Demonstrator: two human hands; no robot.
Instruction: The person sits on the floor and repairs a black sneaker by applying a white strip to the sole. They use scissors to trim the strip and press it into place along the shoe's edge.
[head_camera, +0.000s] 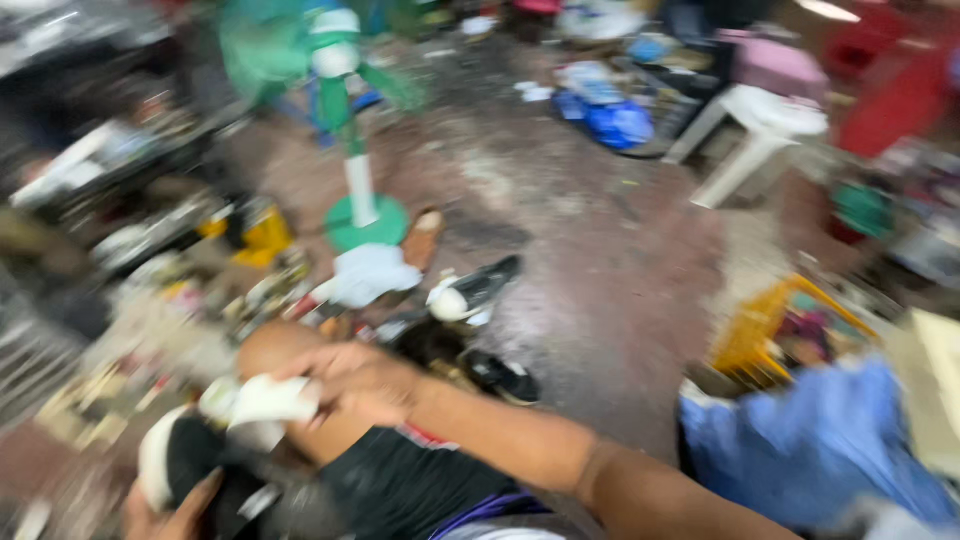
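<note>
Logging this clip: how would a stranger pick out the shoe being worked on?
Start at the green fan on the floor and come down to the near bottom-left corner. The black, white-soled shoe rests in the left hand, under the right hand's white cloth; other shoes lie unheld.

green fan (345, 110) – white stool (762, 125) – yellow crate (765, 330)

Stained dark concrete floor (590, 270), cluttered; green-white pedestal fan (345, 120); white plastic stool (755, 130); yellow crate (765, 325).
</note>
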